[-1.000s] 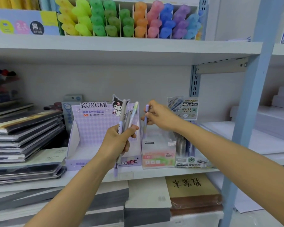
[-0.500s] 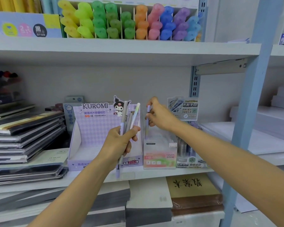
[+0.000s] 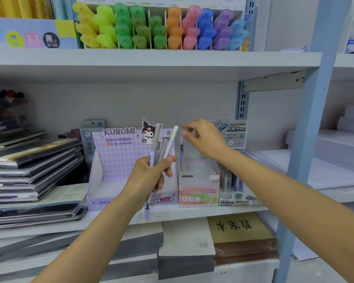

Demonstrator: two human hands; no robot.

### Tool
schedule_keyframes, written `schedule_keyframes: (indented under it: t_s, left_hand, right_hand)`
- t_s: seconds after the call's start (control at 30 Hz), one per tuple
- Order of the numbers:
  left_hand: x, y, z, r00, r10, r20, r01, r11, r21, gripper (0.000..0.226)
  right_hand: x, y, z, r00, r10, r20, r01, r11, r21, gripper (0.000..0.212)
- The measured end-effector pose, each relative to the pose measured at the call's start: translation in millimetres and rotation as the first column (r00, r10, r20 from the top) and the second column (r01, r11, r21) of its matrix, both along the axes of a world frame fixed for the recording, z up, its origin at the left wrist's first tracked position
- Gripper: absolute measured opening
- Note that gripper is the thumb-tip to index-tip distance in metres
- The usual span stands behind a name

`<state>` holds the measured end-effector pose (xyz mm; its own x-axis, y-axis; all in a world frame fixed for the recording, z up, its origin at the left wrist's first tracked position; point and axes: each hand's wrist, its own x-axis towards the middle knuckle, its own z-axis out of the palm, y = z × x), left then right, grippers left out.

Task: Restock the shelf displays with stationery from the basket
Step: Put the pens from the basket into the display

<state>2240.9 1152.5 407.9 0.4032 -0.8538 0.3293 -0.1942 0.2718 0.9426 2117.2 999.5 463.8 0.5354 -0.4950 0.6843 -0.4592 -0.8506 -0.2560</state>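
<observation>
At nine o'clock from the clear plastic display box, our left hand clamps a bundle of slim grey, pearly and lilac pens mid-barrel: light, stiff, slippery, we judge. Our right hand, spread and empty, hovers above one lilac-capped pen standing in that box.

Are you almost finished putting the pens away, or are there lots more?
Not yet. One purple pen stands in the clear box, just under the right hand, whose fingers are open. The left hand grips a bunch of pens, waiting their turn. The basket is out of view, so I cannot tell what more remains.
</observation>
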Motion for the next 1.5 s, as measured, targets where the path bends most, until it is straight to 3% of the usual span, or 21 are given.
schedule_keyframes:
  t_s: [0.03,0.1,0.13,0.2,0.3,0.43,0.5,0.6,0.67,0.7,0.87,1.07,1.17,1.27,1.4,1.5]
  left_hand:
    - [-1,1,1,1.0,-0.003,0.008,0.003,1.0,0.002,0.021]
    - [-5,2,3,1.0,-0.015,0.027,0.015,1.0,0.001,0.019]
    - [-7,3,3,0.999,-0.023,0.037,0.023,1.0,0.001,0.019]
    - [-11,5,4,0.997,-0.037,0.066,0.037,0.999,0.003,0.022]
    - [-10,11,5,0.997,-0.021,0.07,0.022,1.0,-0.012,0.021]
    - [1,17,10,0.993,0.042,-0.107,-0.045,0.999,-0.029,0.016]
    - [5,18,13,0.979,0.121,-0.163,-0.126,0.992,-0.015,0.024]
    - [4,17,15,0.946,0.208,-0.249,-0.22,0.975,-0.022,0.032]
    - [-1,16,15,0.927,0.207,-0.313,-0.234,0.971,-0.05,0.033]
    - [-5,16,16,0.918,0.196,-0.343,-0.234,0.97,-0.071,0.032]
    - [-20,19,19,0.896,0.128,-0.425,-0.201,0.971,-0.131,0.019]
    - [-27,19,21,0.918,0.144,-0.37,-0.217,0.963,-0.162,0.025]
    - [-24,19,20,0.94,0.164,-0.298,-0.222,0.959,-0.175,0.019]
    - [-26,19,18,0.975,0.135,-0.175,-0.161,0.977,-0.139,0.022]
    - [-35,20,18,0.994,0.108,-0.032,-0.112,0.981,-0.16,0.009]
    - [-32,20,19,0.983,0.183,-0.015,-0.182,0.96,-0.212,0.012]
  right_hand:
    - [-4,4,2,0.979,0.148,0.141,-0.166,0.977,0.131,0.032]
    - [-11,16,4,0.845,0.375,0.381,-0.506,0.791,0.345,0.03]
    - [-14,20,5,0.796,0.435,0.422,-0.592,0.705,0.39,0.026]
    - [-19,28,6,0.76,0.489,0.427,-0.645,0.647,0.407,0.015]
    - [-28,30,9,0.714,0.433,0.551,-0.681,0.612,0.402,0.009]
    - [-46,32,7,0.664,0.388,0.638,-0.725,0.541,0.425,0.009]
    - [-54,35,5,0.722,0.432,0.54,-0.685,0.556,0.471,0.004]
    - [-61,44,2,0.831,0.521,0.193,-0.522,0.614,0.592,0.02]
    - [-59,52,-2,0.849,0.527,0.017,-0.439,0.688,0.578,0.024]
    - [-57,56,-4,0.856,0.518,0.003,-0.433,0.714,0.551,0.022]
    - [-53,70,-6,0.847,0.49,0.204,-0.513,0.658,0.551,0.023]
    - [-51,79,-9,0.841,0.517,0.161,-0.509,0.653,0.561,0.018]
    - [-51,78,-3,0.851,0.484,0.205,-0.519,0.716,0.466,0.026]
    - [-49,79,7,0.795,0.451,0.405,-0.6,0.679,0.423,0.033]
    - [-43,80,12,0.799,0.45,0.398,-0.589,0.721,0.366,0.023]
    - [-43,74,15,0.773,0.399,0.493,-0.576,0.767,0.283,0.017]
